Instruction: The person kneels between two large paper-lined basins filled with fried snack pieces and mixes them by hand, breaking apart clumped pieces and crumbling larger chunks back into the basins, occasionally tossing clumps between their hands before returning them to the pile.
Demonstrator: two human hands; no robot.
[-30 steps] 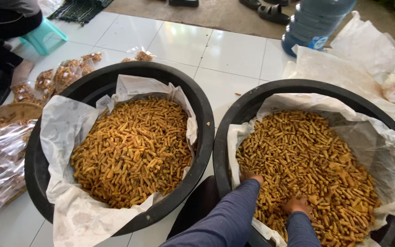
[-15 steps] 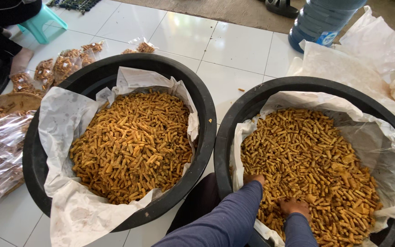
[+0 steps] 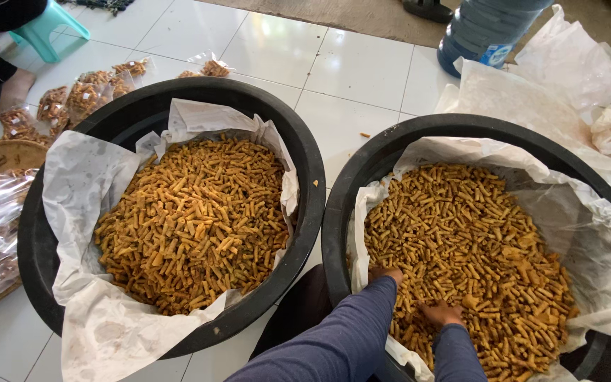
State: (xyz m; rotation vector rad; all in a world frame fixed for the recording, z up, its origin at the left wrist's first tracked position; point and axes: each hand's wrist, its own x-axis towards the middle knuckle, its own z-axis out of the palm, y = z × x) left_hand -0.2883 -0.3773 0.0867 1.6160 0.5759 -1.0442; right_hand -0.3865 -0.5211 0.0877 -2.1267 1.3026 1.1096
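Two big black tubs stand side by side on the tiled floor, each lined with white paper and filled with short golden-brown snack sticks. Both my hands are in the right tub, at its near edge. My left hand presses into the sticks, its fingers partly buried. Just to the right, my right hand lies on the sticks with its fingers spread and dug in. Both arms wear blue sleeves. The left tub with its own heap of sticks is untouched.
A blue water jug stands behind the right tub, with crumpled white paper beside it. Small clear bags of snacks lie at the far left, near a woven basket, another person's foot and a teal stool.
The camera has tilted and shifted slightly. My hands stay in the same place at the near edge of the right tub, buried among the sticks.
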